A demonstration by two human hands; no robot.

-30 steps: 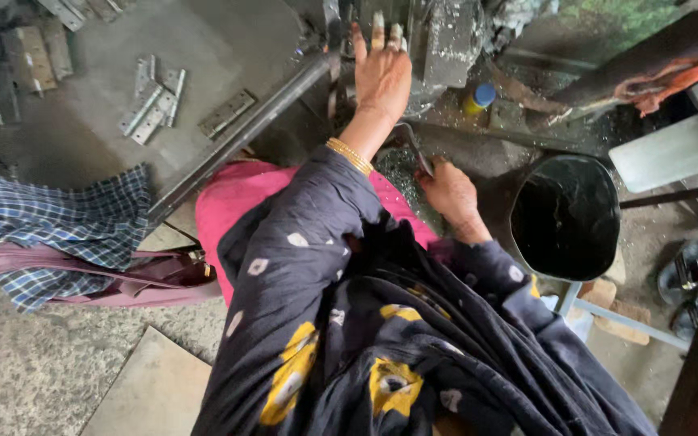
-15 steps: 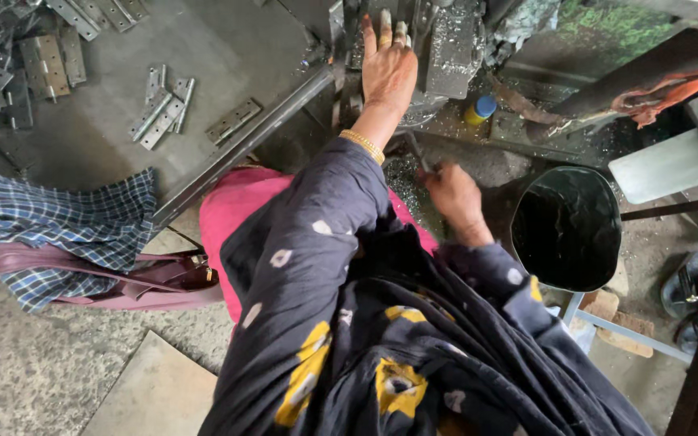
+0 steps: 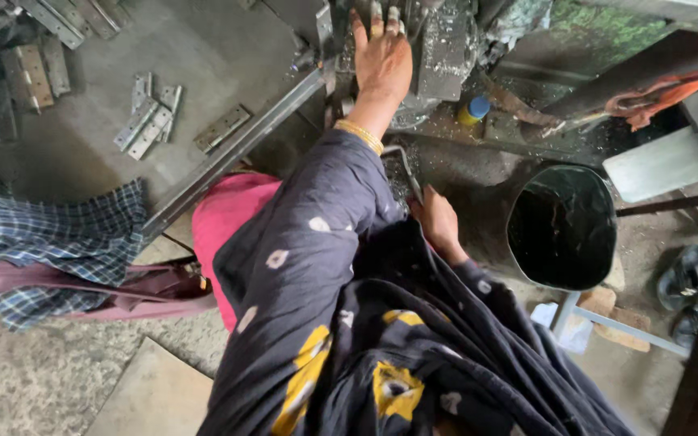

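The grey, chip-strewn metal machine block [image 3: 438,48] is sitting at twelve o'clock; your left hand [image 3: 383,60] is pressing flat on it, fingers spread, while your right hand [image 3: 439,226] is gripping a thin metal lever [image 3: 404,165].

Left hand [image 3: 383,60]: arm stretched forward, fingers spread flat, palm down. Right hand [image 3: 439,224]: arm bent, held low, fingers apparently curled, partly hidden.

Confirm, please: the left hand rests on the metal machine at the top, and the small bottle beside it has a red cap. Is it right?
Not quite. The head view shows the small bottle has a blue cap, not red. The left hand does rest on the metal machine at the top.
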